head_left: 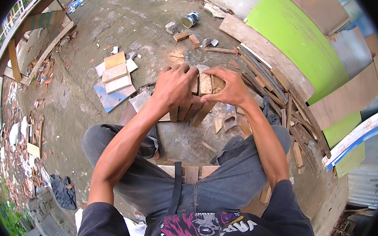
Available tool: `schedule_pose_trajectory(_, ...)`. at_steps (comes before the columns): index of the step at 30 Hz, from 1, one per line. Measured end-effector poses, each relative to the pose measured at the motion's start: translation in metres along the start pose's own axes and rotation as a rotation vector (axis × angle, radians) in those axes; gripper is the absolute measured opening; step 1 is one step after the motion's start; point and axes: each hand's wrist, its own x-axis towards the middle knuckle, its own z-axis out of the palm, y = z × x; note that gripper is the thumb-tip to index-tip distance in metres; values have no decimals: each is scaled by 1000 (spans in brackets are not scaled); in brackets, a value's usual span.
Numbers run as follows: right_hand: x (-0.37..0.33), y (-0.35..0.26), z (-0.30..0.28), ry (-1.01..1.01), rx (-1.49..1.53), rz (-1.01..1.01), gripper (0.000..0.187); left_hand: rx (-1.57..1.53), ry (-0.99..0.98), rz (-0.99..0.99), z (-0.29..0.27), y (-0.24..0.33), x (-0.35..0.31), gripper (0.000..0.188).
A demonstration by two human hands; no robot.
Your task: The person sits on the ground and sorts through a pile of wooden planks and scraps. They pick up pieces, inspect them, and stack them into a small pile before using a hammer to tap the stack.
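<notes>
Several short pieces of lumber (204,85) stand upright side by side in front of my knees. My left hand (173,87) is closed over the left side of the bundle, its fingers curled across the top ends. From the right, my right hand (229,87) wraps the same bundle, and both thumbs meet on its near face. The lower ends are partly hidden behind my hands. Just right of the bundle lies a handsaw (230,117), only its handle end showing. I sit with knees apart over a slatted wooden seat (191,174).
Flat board offcuts (117,75) are stacked at the left. Wood blocks (194,41) and a tin can (190,20) lie farther off. Long wood strips (263,74) pile up on the right beside leaning panels (293,38). A wooden bench (35,23) stands at the far left.
</notes>
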Motion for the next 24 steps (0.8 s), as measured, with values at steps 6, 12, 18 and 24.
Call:
schedule_pose_trajectory(6, -6, 10, 14, 59, 8, -67, 78, -44, -30, -13, 2, -1, -5, 83)
schedule_pose_trajectory(12, -4, 17, 13, 139, 2, -171, 79, -69, -53, 95, 1, -11, 0, 79)
schedule_pose_trajectory(18, 6, 11, 12, 116, -20, -168, 78, -110, -115, 58, 0, -15, 3, 79)
schedule_pose_trajectory(24, -11, 24, 23, 132, 74, -113, 84, -116, -126, 54, -5, -8, 5, 79)
